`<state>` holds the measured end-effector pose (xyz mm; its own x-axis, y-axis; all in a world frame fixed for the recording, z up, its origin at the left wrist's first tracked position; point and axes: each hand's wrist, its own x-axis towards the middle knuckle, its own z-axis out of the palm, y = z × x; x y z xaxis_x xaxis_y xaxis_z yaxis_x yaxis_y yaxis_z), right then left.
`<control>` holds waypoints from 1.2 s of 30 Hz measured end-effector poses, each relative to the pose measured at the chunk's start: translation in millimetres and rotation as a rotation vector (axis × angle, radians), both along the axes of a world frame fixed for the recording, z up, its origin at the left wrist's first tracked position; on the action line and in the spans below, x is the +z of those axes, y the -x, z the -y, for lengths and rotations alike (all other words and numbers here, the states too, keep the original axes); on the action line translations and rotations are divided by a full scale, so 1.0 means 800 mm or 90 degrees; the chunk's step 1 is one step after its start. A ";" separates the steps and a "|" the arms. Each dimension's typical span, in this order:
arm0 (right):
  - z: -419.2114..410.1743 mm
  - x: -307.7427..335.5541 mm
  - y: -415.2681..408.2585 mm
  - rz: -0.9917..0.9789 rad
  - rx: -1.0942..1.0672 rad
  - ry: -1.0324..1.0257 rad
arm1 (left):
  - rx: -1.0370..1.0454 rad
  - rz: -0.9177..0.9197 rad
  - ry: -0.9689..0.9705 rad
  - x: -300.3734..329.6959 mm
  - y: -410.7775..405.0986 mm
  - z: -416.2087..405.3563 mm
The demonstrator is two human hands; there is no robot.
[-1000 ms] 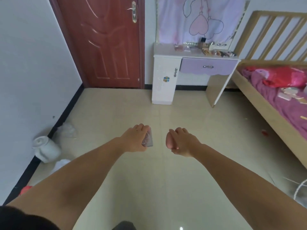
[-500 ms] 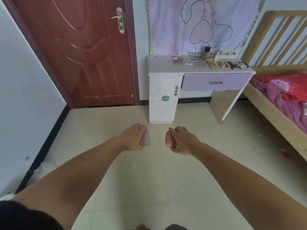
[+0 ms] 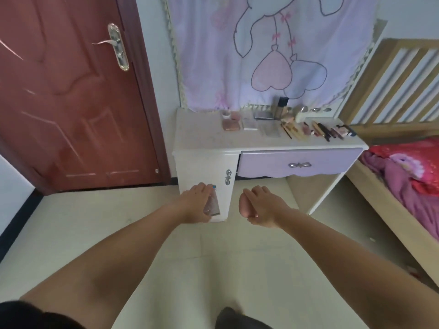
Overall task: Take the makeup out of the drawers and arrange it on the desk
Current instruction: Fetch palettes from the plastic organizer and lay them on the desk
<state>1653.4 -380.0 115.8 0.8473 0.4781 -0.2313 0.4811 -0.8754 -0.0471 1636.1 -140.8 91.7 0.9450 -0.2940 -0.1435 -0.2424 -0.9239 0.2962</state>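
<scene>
Lilac drawer (image 3: 298,162), white desk (image 3: 202,138), red-brown door (image 3: 71,103).

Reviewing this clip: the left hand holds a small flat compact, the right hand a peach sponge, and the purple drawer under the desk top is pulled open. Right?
Not quite. In the head view the purple drawer is closed, its front flush under the desk top. The rest holds: the left hand holds the small flat compact and the right hand the peach sponge.
</scene>
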 end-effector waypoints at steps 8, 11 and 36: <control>0.015 -0.005 -0.242 -0.033 0.004 0.030 | -0.004 -0.014 -0.042 -0.008 -0.230 0.021; 0.010 -0.019 -0.331 -0.034 -0.004 0.022 | -0.022 -0.040 -0.043 -0.024 -0.326 0.025; 0.013 -0.070 -0.600 -0.176 -0.084 0.009 | -0.180 -0.069 -0.075 -0.068 -0.601 0.065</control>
